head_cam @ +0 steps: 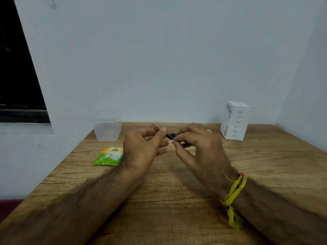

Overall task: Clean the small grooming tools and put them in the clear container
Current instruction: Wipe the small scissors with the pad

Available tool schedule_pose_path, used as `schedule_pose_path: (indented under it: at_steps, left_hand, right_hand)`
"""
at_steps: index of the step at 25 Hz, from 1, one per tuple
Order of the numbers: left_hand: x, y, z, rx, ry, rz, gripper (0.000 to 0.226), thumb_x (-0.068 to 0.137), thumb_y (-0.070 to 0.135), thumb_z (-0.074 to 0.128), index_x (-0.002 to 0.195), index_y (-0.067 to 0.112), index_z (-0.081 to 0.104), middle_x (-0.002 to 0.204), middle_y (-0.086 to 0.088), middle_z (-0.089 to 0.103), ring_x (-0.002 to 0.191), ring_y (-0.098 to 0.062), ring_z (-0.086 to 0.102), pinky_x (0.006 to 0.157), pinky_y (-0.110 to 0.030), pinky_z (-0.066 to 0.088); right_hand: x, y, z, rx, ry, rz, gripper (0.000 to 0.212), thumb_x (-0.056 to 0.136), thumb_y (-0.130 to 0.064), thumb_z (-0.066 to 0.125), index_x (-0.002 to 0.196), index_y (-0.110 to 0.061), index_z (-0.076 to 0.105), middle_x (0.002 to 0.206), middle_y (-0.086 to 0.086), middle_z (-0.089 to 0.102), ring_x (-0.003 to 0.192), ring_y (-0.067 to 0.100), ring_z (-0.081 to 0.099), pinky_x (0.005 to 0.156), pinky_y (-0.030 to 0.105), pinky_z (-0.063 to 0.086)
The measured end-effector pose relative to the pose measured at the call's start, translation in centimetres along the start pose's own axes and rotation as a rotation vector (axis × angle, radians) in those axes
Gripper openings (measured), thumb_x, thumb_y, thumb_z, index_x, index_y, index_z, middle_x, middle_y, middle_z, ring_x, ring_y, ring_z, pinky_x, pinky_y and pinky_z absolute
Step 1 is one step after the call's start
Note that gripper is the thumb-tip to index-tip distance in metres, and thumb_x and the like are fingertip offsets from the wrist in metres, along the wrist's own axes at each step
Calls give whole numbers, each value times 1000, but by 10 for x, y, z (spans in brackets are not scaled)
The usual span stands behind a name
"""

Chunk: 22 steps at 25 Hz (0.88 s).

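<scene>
Tweezers (160,132): dark, slim tool held in the air above the tabletop (177,218), at about 12 o'clock from my viewpoint, with both tips pointing toward 10 o'clock.
Left hand (141,147): I read the thumb and forefinger as pinching the tool near its middle; the remaining fingers (161,151) are loosely curled.
Right hand (200,145): thumb and forefinger pressed together on the rear end of the tool.
Clear container (107,127): stands at 11 o'clock near the wall, lid off; it looks empty to me.
Green sachet (109,156): lies flat at 10 o'clock, just in front of the container. I judge it to be a wipe packet; I cannot tell whether it has been opened.
Progress: I judge the task to be at an early stage. No wipe or cloth is visible in either hand, and no tool is in the container.
Remaining: cleaning the tool, depositing it, and handling any further tools.
Hidden: the rear of the tool is covered by the right hand. A small pale object behind that hand is too obscured to identify. Text on the white box (235,121) at 1 o'clock is unreadable. No other grooming tools are in view.
</scene>
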State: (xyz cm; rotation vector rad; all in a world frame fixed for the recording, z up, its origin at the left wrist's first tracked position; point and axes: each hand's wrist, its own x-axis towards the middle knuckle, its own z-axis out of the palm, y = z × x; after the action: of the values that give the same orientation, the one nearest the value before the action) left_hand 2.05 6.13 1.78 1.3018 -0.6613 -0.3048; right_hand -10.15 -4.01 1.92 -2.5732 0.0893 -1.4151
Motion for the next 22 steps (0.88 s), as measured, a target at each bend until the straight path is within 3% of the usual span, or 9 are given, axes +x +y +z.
schedule_pose_path:
  at_steps: [4, 6, 9, 11, 16, 22]
  left_hand:
    - [4, 0, 1, -40, 68, -24, 14, 93, 12, 70, 93, -1, 73, 80, -12, 77, 74, -21, 77, 63, -33, 61]
    - [4, 1, 1, -38, 90, -38, 14, 96, 13, 65, 94, 1, 72, 82, -11, 78, 69, -20, 76, 56, -31, 60]
    - [3, 4, -2, -76, -45, -67, 18, 102, 23, 58, 100, 11, 71, 91, -5, 77, 69, -26, 76, 61, -38, 60]
    - [1, 3, -2, -62, -174, -55, 21, 104, 26, 54, 105, 13, 70, 84, -4, 71, 58, -26, 70, 60, -39, 61]
    - [1, -8, 1, 22, -353, -52, 17, 104, 19, 54, 108, 11, 69, 75, -4, 63, 52, -15, 55, 41, -24, 39]
    - [0, -10, 2, 73, -419, -79, 12, 101, 14, 58, 101, 12, 70, 84, -5, 66, 61, -7, 57, 50, -21, 39]
  right_hand:
    - [-3, -11, 3, 218, -66, 101, 5, 85, -13, 72, 84, -15, 76, 89, -9, 66, 87, 11, 64, 68, 32, 57]
    - [-1, -15, -1, 416, -15, 279, 7, 86, -11, 74, 81, -16, 76, 85, -6, 71, 85, 13, 68, 68, 30, 60]
    - [6, -7, -9, 697, 116, 610, 7, 89, -8, 72, 83, -9, 74, 80, 7, 76, 79, 24, 74, 74, 38, 63]
    - [8, 0, -14, 778, 145, 732, 4, 89, -5, 71, 87, -2, 72, 79, 11, 76, 80, 28, 75, 74, 38, 62]
    - [9, 2, -19, 709, 124, 670, 8, 90, -7, 71, 91, 0, 68, 77, 8, 76, 75, 24, 75, 68, 29, 60]
    - [7, 8, -19, 402, 86, 469, 3, 88, -11, 74, 89, -11, 71, 76, 0, 74, 72, 13, 73, 67, 26, 59]
